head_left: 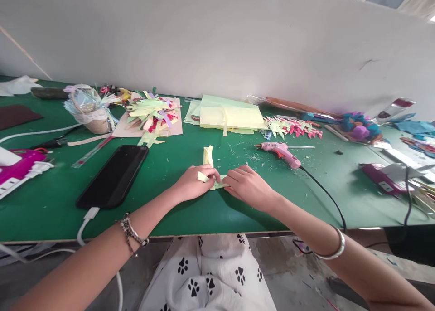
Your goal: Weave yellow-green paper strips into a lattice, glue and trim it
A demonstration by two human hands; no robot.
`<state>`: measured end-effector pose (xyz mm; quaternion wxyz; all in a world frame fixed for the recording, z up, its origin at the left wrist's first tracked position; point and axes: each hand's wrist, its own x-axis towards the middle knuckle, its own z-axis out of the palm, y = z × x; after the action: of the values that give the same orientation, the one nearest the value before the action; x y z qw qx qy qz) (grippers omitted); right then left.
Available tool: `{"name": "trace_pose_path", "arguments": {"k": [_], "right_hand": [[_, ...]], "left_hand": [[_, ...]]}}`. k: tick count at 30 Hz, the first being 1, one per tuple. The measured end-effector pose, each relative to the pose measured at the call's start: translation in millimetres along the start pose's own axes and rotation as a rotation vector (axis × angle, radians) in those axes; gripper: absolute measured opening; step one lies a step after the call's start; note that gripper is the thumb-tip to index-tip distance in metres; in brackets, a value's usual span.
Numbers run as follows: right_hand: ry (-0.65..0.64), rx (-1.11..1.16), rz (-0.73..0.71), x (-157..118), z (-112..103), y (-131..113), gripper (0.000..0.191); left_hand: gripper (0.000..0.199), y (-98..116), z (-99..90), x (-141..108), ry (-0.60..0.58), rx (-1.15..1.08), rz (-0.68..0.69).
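Observation:
Pale yellow-green paper strips (208,156) lie folded on the green table in front of me, with one end standing out beyond my fingers. My left hand (194,182) closes on the strips, its thumb and fingers pinched together, and a short paper end pokes out over the knuckles. From the other side my right hand (250,187) presses its bent fingertips on the strip between the hands. The fingers partly hide how the strips cross. Right of my right hand, a pink glue gun (280,152) rests on its side.
A black phone (113,177) on a charging cable lies to the left. Behind stand a decorated basket (93,114), a heap of cut paper strips (152,111) and stacked paper sheets (231,114). Power strips sit at both sides. The glue gun's black cord (322,191) runs off the front edge.

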<state>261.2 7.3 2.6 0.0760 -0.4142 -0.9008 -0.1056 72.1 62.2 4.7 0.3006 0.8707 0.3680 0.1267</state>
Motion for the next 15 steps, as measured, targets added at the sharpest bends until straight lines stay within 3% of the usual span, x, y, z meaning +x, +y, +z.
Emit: {"name": "trace_pose_path", "arguments": {"k": [3,8,15], "right_hand": [[0.090,-0.185,-0.133,0,-3,1,0.024],[0.146,-0.257,-0.161,11,-19,4,0.031],[0.008,-0.153,-0.123,30,-34,4,0.039]], "left_hand": [[0.022,-1,0.9,0,-0.003,-0.016,0.002],[0.020,2,-0.5,-2,0.010,-0.046,0.000],[0.020,17,-7.9,-4,-0.064,0.023,-0.013]]}}
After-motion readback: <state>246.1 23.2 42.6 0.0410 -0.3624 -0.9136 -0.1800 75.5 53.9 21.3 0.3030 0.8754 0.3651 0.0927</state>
